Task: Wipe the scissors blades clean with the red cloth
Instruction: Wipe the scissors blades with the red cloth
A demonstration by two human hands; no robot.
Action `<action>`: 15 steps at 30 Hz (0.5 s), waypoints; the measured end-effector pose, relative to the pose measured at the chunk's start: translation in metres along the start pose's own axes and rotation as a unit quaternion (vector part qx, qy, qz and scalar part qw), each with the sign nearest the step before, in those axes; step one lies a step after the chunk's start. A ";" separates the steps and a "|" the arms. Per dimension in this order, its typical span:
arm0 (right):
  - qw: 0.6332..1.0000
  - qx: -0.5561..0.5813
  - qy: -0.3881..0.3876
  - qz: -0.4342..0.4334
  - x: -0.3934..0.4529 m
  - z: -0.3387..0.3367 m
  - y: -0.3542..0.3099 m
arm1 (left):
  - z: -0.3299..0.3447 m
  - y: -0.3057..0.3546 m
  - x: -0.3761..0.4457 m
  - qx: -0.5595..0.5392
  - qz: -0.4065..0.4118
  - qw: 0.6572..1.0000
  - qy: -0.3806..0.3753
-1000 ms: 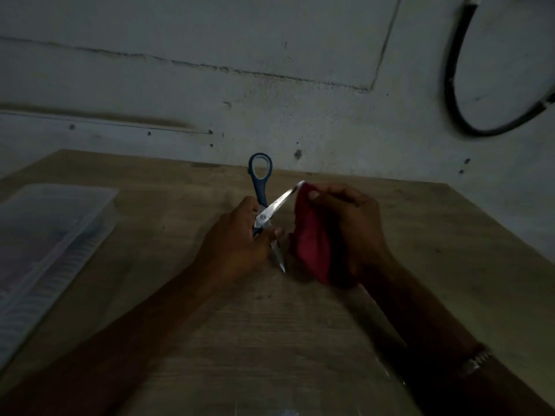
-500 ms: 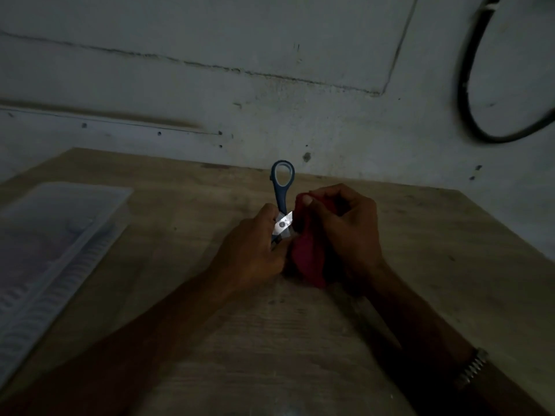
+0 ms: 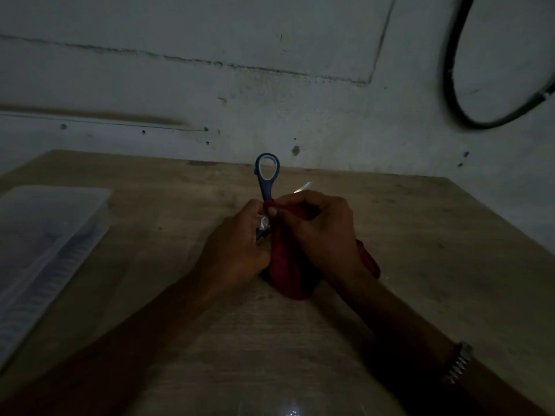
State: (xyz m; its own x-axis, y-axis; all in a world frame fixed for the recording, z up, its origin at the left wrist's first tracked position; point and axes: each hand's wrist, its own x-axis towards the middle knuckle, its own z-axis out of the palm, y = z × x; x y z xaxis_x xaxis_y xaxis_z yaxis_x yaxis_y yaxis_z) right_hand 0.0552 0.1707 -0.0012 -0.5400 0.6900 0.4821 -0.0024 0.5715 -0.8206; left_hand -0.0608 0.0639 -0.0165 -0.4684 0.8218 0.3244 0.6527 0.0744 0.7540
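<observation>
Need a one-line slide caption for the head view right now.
Left hand grips blue-handled scissors while right hand pinches red cloth around a blade, over a wooden table.

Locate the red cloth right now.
Head view, centre: the red cloth is bunched in the right hand, wrapped over the scissors blade beside the left hand, its lower end on the wooden table.

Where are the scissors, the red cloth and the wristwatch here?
scissors (image 3: 267, 167): head view, on the blue handle loop.
red cloth (image 3: 288, 274): head view, on the bunched lower fold.
wristwatch (image 3: 459, 365): head view, on the metal band.
</observation>
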 end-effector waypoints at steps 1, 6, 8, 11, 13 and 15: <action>1.000 0.006 0.015 0.009 0.001 0.000 0.001 | 0.000 0.000 0.000 -0.006 0.000 1.000 -0.001; 0.995 0.055 0.070 0.045 0.011 -0.009 0.005 | 0.002 0.001 0.000 -0.015 0.006 1.000 0.009; 0.989 0.096 0.102 0.054 0.015 -0.019 0.005 | 0.003 0.000 0.002 0.015 0.011 1.000 0.015; 0.977 0.163 0.133 0.040 0.015 -0.032 0.003 | 0.004 0.000 0.003 0.022 0.013 1.000 0.016; 0.978 0.171 0.115 0.034 0.012 -0.032 0.001 | 0.004 0.000 0.003 0.015 0.008 1.000 0.016; 0.987 0.146 0.054 0.042 0.006 -0.025 0.002 | 0.004 -0.002 0.002 -0.001 0.006 1.000 0.012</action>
State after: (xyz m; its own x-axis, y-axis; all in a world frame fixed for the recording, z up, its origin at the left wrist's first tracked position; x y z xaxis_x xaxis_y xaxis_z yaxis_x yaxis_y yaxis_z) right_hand 0.0731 0.1872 0.0076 -0.4560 0.7820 0.4249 -0.2128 0.3678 -0.9052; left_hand -0.0608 0.0679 -0.0192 -0.4756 0.8084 0.3469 0.6572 0.0645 0.7509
